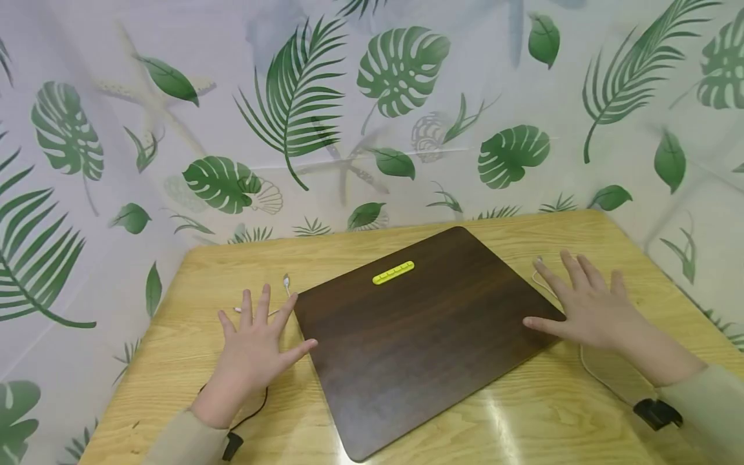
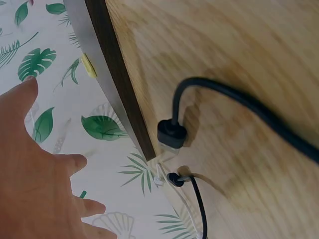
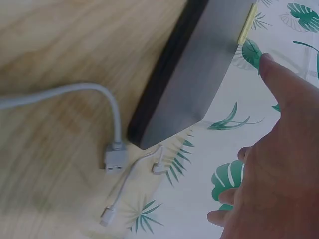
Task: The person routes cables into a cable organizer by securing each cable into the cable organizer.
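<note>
My left hand (image 1: 250, 349) is held with fingers spread at the left edge of a dark brown wood-grain board (image 1: 430, 342). Opposite it, my right hand (image 1: 599, 313) has its fingers spread too, the thumb overlapping the board's right corner in the head view. Neither hand holds anything. Near the board's far edge lies a yellow slotted strip (image 1: 393, 272), like a cable holder. Beside the left hand, the left wrist view shows a black cable plug (image 2: 172, 133) and a smaller black plug (image 2: 175, 179). By the right hand is a white cable plug (image 3: 115, 158).
The board lies at an angle on a light wooden table (image 1: 232, 252). White cable ends (image 1: 287, 282) lie past the left hand, and a thin white cable (image 3: 128, 181) lies beyond the board's right corner. A leaf-patterned cloth (image 1: 325, 129) stands behind the table.
</note>
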{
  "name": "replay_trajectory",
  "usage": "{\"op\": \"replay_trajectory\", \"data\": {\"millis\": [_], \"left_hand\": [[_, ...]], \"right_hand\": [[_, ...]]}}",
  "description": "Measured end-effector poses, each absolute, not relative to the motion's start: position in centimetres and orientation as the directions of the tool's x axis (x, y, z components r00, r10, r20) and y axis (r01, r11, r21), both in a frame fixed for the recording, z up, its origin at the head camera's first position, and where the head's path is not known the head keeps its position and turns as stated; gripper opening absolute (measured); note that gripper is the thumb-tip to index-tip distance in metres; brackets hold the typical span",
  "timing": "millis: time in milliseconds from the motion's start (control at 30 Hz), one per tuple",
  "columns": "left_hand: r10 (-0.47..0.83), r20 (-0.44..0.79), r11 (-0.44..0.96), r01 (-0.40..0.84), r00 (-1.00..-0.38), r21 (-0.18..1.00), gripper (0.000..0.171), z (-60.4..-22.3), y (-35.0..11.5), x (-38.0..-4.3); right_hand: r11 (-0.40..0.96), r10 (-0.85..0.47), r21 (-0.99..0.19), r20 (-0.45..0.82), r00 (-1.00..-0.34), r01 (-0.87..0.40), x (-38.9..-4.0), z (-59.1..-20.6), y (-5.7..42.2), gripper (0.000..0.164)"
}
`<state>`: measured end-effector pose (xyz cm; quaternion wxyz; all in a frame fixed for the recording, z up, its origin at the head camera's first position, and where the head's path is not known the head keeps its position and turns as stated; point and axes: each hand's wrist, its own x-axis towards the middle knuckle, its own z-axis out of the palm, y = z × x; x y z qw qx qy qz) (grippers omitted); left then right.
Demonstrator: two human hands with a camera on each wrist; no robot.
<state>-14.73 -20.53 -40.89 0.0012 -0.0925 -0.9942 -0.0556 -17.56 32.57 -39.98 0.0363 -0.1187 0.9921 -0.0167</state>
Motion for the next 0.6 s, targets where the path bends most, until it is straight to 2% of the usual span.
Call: {"op": "replay_trajectory", "data": {"millis": [600], "left_hand": [[0.225,0.018,0.968,0.226,-0.974,0.106,0.093,-42.1,-18.5,-15.7]], "right_hand": [[0.957,-0.284,-0.057,0.005,-0.959,-0.283,-21.0,-39.3,30.6,0.106]]}}
